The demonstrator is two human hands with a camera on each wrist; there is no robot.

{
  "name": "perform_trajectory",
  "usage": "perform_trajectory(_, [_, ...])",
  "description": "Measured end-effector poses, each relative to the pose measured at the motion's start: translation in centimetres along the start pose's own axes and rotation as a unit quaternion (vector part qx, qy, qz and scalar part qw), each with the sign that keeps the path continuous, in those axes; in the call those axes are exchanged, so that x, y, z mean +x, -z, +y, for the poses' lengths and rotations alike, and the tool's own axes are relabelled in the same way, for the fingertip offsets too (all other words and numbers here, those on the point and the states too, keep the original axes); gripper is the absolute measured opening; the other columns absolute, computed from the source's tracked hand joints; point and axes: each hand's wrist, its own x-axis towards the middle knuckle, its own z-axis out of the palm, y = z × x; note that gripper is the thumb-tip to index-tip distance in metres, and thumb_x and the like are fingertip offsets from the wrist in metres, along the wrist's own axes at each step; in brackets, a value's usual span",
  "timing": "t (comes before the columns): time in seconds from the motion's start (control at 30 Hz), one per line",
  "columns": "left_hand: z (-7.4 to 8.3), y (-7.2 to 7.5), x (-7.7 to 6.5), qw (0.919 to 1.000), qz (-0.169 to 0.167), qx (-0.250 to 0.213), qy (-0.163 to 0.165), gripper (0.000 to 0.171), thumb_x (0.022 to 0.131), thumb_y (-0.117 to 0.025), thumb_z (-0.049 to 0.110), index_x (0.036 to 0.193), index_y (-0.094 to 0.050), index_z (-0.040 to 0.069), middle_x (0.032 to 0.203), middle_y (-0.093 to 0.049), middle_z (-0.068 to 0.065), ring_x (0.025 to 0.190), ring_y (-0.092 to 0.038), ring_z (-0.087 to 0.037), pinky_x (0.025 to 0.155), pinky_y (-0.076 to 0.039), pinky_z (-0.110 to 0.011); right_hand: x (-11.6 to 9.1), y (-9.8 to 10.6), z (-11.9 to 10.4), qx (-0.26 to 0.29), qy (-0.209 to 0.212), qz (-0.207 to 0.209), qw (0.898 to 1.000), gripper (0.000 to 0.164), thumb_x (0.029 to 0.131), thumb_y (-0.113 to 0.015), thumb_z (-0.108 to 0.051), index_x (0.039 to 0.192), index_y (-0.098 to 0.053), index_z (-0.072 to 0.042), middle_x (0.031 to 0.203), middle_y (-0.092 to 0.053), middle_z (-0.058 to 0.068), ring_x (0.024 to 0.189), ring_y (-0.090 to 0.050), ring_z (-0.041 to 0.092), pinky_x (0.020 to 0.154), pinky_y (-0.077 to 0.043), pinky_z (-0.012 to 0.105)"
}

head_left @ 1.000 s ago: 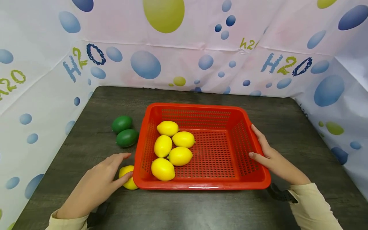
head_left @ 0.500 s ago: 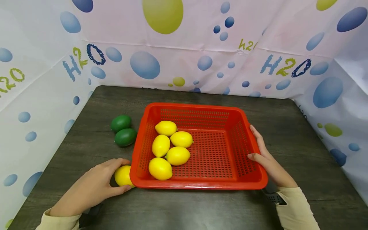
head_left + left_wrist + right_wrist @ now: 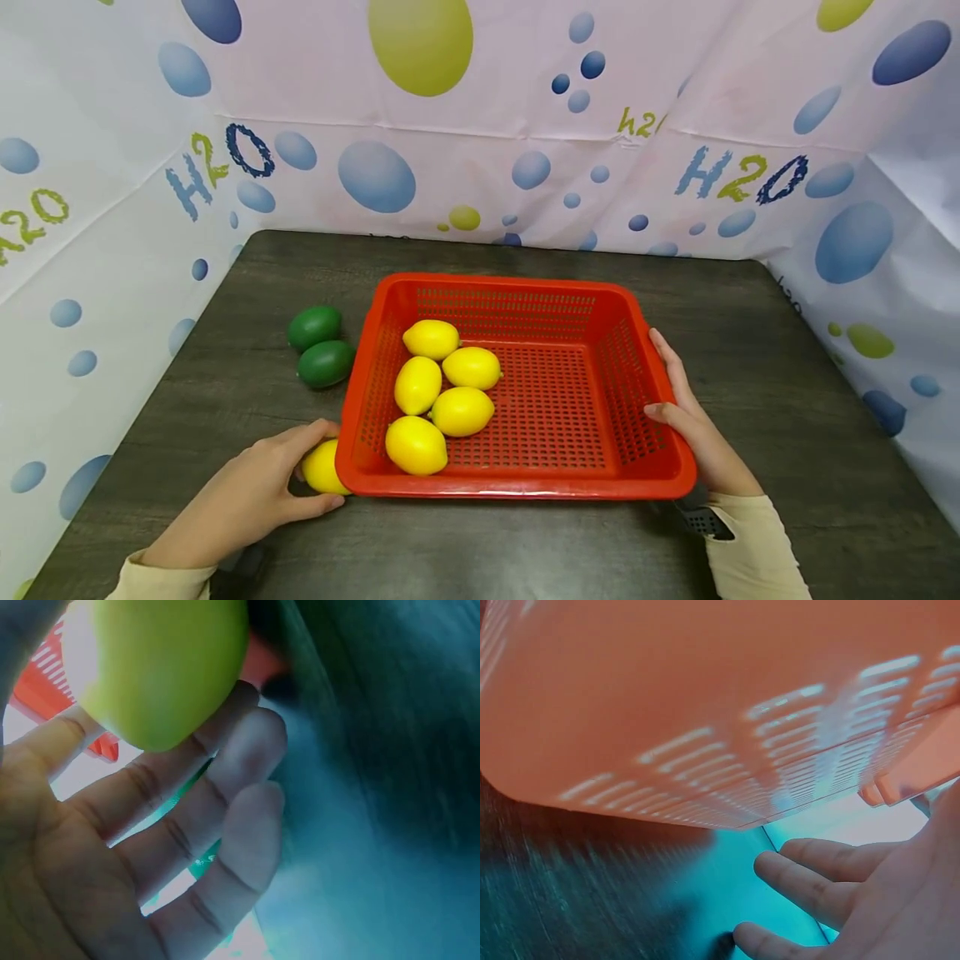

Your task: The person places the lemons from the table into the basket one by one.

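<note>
Lemon [image 3: 322, 468] gripped by left hand [image 3: 251, 492], just left of red basket [image 3: 510, 487], right hand [image 3: 701, 429] holding its right side

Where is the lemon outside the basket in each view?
Head: lemon at lower left, by the left hand, partly hidden by the red basket.
Left wrist: lemon at top, left of centre.
Right wrist: lemon not in it.
Shared landmark: red basket, in all three.

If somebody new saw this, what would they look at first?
Probably the red basket in the middle of the dark table, with five yellow lemons bunched on its left side. Two green fruits lie to its left, and the left hand curls around another lemon by the basket's near left corner.
</note>
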Motion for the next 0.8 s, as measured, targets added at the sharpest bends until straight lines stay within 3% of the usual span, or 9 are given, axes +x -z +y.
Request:
perform_trajectory(0.23, [-1.2, 0.8, -0.9, 0.9996, 0.007, -0.014, -0.023, 0.049, 0.081, -0.088, 0.041, 0.119, -0.063, 0.023, 0.103, -0.065, 0.016, 0.083, -0.055, 0.001, 0.072, -0.053, -0.026, 0.1, -0.4, 0.1, 0.010, -0.002, 0.002, 1.000, 0.083, 0.099, -0.039, -0.009, 0.164, -0.001, -0.045, 0.169, -0.002, 0.001, 0.140, -0.027, 0.032, 0.092, -0.055, 0.040])
perform_trajectory(0.43, [-2.1, 2.5, -2.2, 0.9974, 0.066, 0.028, -0.013, 0.048, 0.077, -0.092, 0.037, 0.112, -0.063, 0.021, 0.094, -0.063, 0.014, 0.075, -0.051, -0.001, 0.064, -0.049, -0.025, 0.1, -0.5, 0.1, 0.034, 0.002, 0.000, 0.999, 0.080, 0.102, -0.038, -0.010, 0.164, -0.001, -0.045, 0.169, 0.000, -0.002, 0.139, -0.029, 0.031, 0.090, -0.056, 0.042])
perform_trajectory(0.53, [-2.2, 4.1, -2.0, 0.9931, 0.100, 0.061, -0.007, 0.049, 0.074, -0.094, 0.035, 0.109, -0.063, 0.019, 0.089, -0.062, 0.012, 0.071, -0.049, -0.002, 0.061, -0.046, -0.025, 0.2, -0.4, -0.1, 0.039, 0.005, 0.001, 0.999, 0.080, 0.102, -0.038, -0.010, 0.164, -0.001, -0.046, 0.169, 0.000, -0.002, 0.140, -0.030, 0.030, 0.091, -0.056, 0.041])
perform_trajectory(0.67, [-1.9, 6.0, -1.3, 0.9845, 0.145, 0.095, -0.025, 0.051, 0.071, -0.096, 0.028, 0.108, -0.062, 0.016, 0.087, -0.062, 0.009, 0.069, -0.049, -0.005, 0.058, -0.045, -0.027, 0.2, -0.4, 0.0, 0.045, 0.007, 0.005, 0.999, 0.081, 0.101, -0.038, -0.009, 0.164, -0.001, -0.045, 0.169, -0.003, 0.000, 0.139, -0.031, 0.030, 0.092, -0.056, 0.041])
perform_trajectory(0.8, [-1.1, 7.2, -0.3, 0.9772, 0.167, 0.123, -0.044, 0.054, 0.070, -0.096, 0.026, 0.109, -0.061, 0.013, 0.088, -0.064, 0.006, 0.071, -0.050, -0.009, 0.060, -0.047, -0.031, 0.0, -0.4, 0.0, 0.039, 0.010, 0.006, 0.999, 0.082, 0.100, -0.037, -0.008, 0.164, -0.001, -0.044, 0.168, -0.004, 0.000, 0.139, -0.030, 0.029, 0.093, -0.055, 0.041])
